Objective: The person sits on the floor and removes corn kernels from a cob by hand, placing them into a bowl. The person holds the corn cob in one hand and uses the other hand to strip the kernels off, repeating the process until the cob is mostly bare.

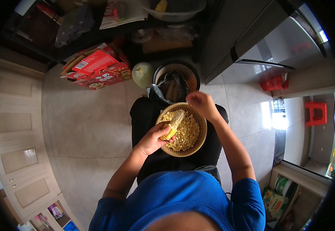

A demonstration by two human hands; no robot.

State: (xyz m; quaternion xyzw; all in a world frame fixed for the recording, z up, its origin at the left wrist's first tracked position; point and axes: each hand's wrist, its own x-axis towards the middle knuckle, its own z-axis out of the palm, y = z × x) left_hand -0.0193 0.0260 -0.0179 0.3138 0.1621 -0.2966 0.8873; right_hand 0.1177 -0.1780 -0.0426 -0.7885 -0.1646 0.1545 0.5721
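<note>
In the middle of the frame, my left hand (151, 140) is gripping a partly shelled corn cob (174, 125) over a round tan plastic basket (203, 140). The bare, pale end of the cob is pointing to the upper right, and yellow rows are covering the lower end, beside my fingers. Loose corn kernels (188, 134) are filling the basket's bottom.

My right hand (202, 104) is hovering at the basket's upper right edge, with the fingers curling; it is blurred, so I cannot tell if it is holding something small.

The basket is resting on my black trousers (144, 127), not on a worktop. I think it could be tipping if my knees are moving apart, and then the kernels would be scattering onto the tiled floor (86, 127). The waste bin (193, 71), with its dark bag (158, 92), is standing just above the basket in the frame; kernels flying over the rim could be landing there. If my left grip is loosening, the cob could be slipping down into the kernels.
</note>
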